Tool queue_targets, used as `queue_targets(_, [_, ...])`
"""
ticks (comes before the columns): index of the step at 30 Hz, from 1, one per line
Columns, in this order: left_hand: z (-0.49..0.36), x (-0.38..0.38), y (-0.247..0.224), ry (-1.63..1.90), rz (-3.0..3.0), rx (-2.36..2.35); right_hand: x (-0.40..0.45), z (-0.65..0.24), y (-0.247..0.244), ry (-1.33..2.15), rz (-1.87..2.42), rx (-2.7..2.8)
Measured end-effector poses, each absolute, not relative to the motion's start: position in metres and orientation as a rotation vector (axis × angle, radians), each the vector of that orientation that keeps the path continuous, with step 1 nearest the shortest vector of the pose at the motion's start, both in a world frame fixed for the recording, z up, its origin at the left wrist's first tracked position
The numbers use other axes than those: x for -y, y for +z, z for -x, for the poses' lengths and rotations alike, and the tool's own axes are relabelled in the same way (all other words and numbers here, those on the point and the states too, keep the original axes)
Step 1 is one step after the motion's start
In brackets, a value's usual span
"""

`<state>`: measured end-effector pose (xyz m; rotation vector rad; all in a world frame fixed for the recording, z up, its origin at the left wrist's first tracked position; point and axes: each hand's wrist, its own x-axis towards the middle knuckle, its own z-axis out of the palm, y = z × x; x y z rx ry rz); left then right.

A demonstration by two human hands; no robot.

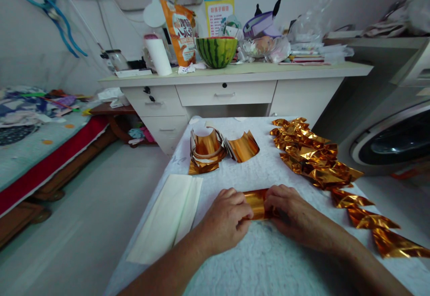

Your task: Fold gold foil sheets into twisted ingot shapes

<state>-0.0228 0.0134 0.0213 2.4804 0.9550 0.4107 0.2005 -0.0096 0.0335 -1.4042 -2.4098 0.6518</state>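
Note:
Between my two hands lies a rolled piece of gold foil paper [258, 204] on the cloth-covered table [255, 260]. My left hand [230, 217] grips its left end, fingers curled over it. Around the right end my right hand [285, 211] is closed, with the fingertips partly hidden. Beyond them stand curled stacks of gold foil sheets [206, 146] and a smaller curved bundle of gold foil sheets [244, 147]. Flat pale paper sheets [164, 215] lie left of my left hand. Folded gold foil pieces [309, 152] with pointed ends form a long row on the right.
Behind the table is a white desk [225, 92] with drawers, bearing half a watermelon [217, 52], an orange snack bag [179, 32] and a paper roll [157, 56]. A bed [50, 143] is on the left, a washing machine [393, 121] on the right.

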Motion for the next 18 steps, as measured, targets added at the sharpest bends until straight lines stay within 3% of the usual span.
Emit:
queue_targets(7, [0.0232, -0.0121, 0.0165, 0.35, -2.659, -0.913, 0.0141, -0.1915, 0.0287, 0.575, 1.435, 2.436])
queue_targets(18, [0.0192, -0.0137, 0.0173, 0.342, -2.441, -1.024, 0.0118, -0.1945, 0.0294, 0.676, 1.407, 2.406])
